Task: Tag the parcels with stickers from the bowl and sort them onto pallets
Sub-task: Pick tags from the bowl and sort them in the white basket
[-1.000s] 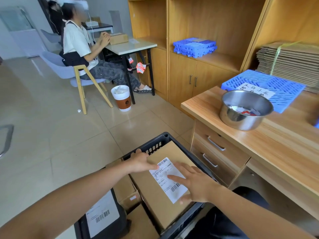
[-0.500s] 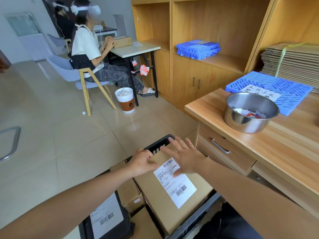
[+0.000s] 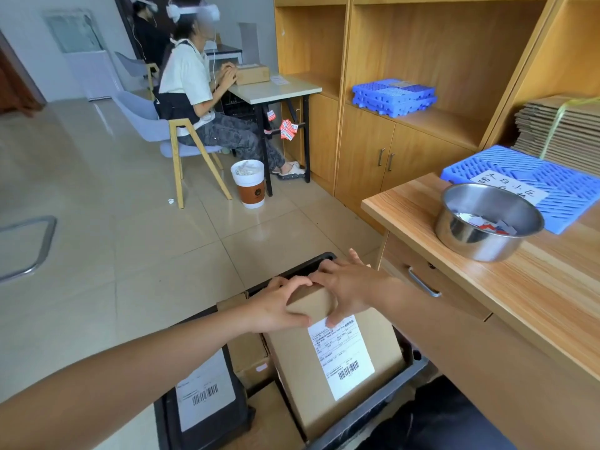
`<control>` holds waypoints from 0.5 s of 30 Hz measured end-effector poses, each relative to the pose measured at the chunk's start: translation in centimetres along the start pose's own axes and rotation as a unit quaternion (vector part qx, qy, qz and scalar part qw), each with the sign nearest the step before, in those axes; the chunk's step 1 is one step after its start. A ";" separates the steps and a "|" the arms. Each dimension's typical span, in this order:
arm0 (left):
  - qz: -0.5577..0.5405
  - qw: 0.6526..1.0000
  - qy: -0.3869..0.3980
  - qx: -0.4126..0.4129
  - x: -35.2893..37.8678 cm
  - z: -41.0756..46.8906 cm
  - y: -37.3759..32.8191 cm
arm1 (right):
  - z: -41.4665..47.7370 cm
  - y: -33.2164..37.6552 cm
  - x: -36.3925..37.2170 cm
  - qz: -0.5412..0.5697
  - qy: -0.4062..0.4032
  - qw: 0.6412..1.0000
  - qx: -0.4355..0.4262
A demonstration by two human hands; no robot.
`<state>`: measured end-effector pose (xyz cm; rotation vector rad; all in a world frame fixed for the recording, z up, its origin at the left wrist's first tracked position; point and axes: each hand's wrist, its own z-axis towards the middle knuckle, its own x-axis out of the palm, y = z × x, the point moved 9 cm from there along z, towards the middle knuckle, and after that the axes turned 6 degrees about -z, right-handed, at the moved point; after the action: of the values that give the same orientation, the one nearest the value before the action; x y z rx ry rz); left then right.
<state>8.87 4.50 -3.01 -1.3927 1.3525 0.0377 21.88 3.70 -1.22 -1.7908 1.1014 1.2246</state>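
Parcel [image 3: 292, 368]: brown cardboard box, white shipping label [image 3: 341, 355] with barcode on its top face. It sits tilted in the black crate [image 3: 373, 414] on the floor, far end higher, near end down inside the crate.

Hands: both grasp the parcel's far end. The left hand [image 3: 279, 306] has its fingers curled over the far left corner. The right hand [image 3: 350, 290] lies over the far edge, with its thumb pressing the top face at the label's upper edge.

Crate contents, besides the parcel: a smaller brown box [image 3: 250, 355] to the left of it, a black pouch [image 3: 204, 394] bearing a barcode label at the left side, and a further brown box [image 3: 272, 423] at the near end.

Table [image 3: 519, 287], right of the crate: a steel bowl [image 3: 470, 241] stands near the front edge, towards the left corner. It holds loose stickers [image 3: 487, 224], white with red and blue. Just behind the bowl lies a blue pallet [image 3: 552, 186] carrying a handwritten paper note [image 3: 506, 186]. Contact between bowl and pallet cannot be judged.

Beyond: a strapped bundle of flat cardboard [image 3: 558, 131] behind the pallet, a stack of blue pallets [image 3: 393, 95] on the cabinet shelf, and a cup-shaped bin [image 3: 248, 183] on the floor holding crumpled paper.
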 end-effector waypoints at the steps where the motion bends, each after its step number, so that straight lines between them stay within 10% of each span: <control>1: 0.014 1.000 0.000 -0.006 -0.1 -0.2 -0.2 | -0.3 0.1 -0.2 0.005 0.000 1.000 0.003; 15: 0.337 0.911 -0.168 0.170 -6.5 -4.9 -14.4 | -11.0 -3.5 -9.8 0.001 -0.145 0.986 0.081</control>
<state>13.63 1.12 12.43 -0.5489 1.4017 0.4586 27.06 -2.03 11.79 -1.4369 1.0028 1.3104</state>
